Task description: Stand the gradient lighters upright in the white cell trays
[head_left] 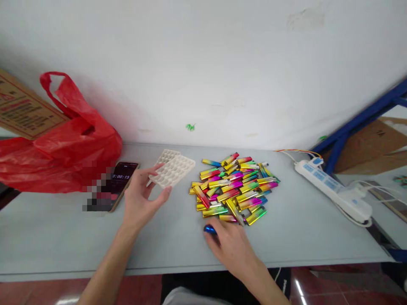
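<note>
My left hand [143, 197] grips a white plastic tray with rows of small cells [174, 171] between thumb and fingers. The tray is tilted, and a second, similar tray [165, 155] shows partly behind it. Near the table's front edge, my right hand [233, 243] is closed around a lighter [210, 229]; only its shiny blue end shows. Just beyond that hand lies a loose pile of shiny lighters [233, 184] in gold blended with red, pink, green or blue, pointing in many directions.
A phone with a running timer [119, 180] lies left of my left hand. Farther left are a red plastic bag [79, 140] and a cardboard box [27, 106]. To the right lies a white power strip [333, 190] with cables, near a blue metal frame [359, 118].
</note>
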Action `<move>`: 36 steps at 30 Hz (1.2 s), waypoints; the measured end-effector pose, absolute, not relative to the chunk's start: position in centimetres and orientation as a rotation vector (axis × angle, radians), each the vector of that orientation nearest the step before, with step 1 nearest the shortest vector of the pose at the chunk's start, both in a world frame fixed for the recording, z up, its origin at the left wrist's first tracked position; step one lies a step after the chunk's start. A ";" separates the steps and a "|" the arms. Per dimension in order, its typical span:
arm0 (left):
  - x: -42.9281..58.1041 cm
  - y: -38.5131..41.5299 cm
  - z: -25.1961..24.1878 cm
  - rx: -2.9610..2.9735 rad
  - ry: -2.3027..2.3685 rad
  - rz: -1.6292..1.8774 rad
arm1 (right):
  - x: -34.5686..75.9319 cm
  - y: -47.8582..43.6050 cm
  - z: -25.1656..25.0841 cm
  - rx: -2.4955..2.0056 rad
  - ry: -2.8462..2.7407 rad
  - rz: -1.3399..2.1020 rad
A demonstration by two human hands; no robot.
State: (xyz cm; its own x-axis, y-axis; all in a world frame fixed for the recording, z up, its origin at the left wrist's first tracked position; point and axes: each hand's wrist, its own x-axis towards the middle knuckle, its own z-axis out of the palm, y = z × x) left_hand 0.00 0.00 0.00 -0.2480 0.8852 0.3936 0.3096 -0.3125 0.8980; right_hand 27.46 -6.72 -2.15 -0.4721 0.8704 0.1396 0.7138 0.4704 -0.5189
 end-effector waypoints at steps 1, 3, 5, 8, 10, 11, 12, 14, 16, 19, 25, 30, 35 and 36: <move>0.1 -0.7 0.6 1.438 1.348 1.637 | 27.1 -6.3 -2.4 -1.372 -2.343 0.558; 0.2 -2.6 1.7 1.282 1.185 1.658 | 26.9 -5.2 -2.4 -1.437 -2.329 0.583; 0.0 -5.0 2.4 1.177 1.110 1.568 | 27.1 -4.1 -2.1 -1.465 -2.292 0.646; -0.8 -7.8 2.5 1.132 1.132 1.438 | 27.6 -3.1 -1.4 -1.425 -2.151 0.814; -1.4 -8.6 2.0 1.251 1.169 1.349 | 28.0 -2.7 -1.1 -1.375 -1.983 0.942; -1.7 -8.8 1.7 1.369 1.178 1.282 | 28.2 -2.5 -1.1 -1.358 -1.883 1.005; -2.1 -8.8 1.5 1.499 1.193 1.218 | 28.4 -2.4 -1.0 -1.345 -1.778 1.063; -2.8 -8.7 0.9 1.725 1.248 1.118 | 28.9 -2.1 -1.0 -1.316 -1.584 1.172; -3.7 -8.7 0.3 1.868 1.320 1.049 | 29.5 -1.8 -0.7 -1.284 -1.457 1.237; -5.2 -8.8 -0.5 2.047 1.436 0.923 | 30.1 -0.9 0.1 -1.292 -1.426 1.154; -6.2 -6.1 -1.7 2.331 1.538 0.720 | 29.9 3.2 1.8 -1.343 -1.499 0.890; -6.0 -1.2 -1.7 2.371 1.496 0.680 | 28.8 7.7 2.0 -1.358 -1.609 0.677; -5.7 3.3 -0.8 2.384 1.397 0.595 | 28.0 9.7 1.9 -1.327 -1.665 0.566; -5.4 4.0 -0.7 2.376 1.371 0.587 | 27.9 9.8 1.8 -1.327 -1.661 0.558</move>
State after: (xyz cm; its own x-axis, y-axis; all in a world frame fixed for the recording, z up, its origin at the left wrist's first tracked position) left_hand -5.42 3.97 -0.68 0.4507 0.8737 0.1832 0.7354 -0.4798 0.4786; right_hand 27.91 9.75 1.79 -0.0086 0.9296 0.3685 0.5184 0.3193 -0.7933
